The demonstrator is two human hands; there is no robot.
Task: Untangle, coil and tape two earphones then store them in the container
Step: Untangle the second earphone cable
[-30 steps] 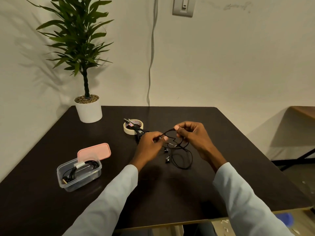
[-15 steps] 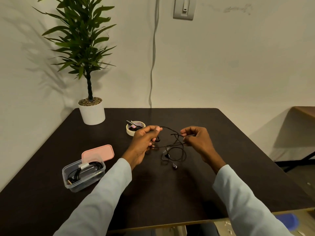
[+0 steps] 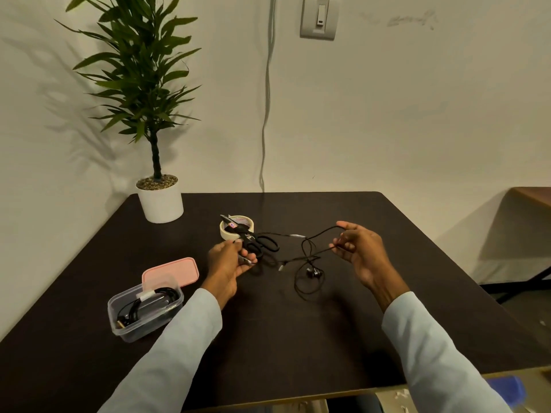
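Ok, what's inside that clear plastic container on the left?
The clear container holds one coiled black earphone bound with a strip of pale tape. Its plug and earbuds are tangled in the coil, too small to tell apart.

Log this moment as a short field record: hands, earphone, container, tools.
left hand: pinches one end of the loose earphone
right hand: pinches a cable loop, raised off the table
loose earphone: black, strung between both hands, slack hanging onto the table
container: clear, open, already holds a coiled taped earphone
lid: pink, behind the container
tape roll: beyond the left hand, scissors lying across it
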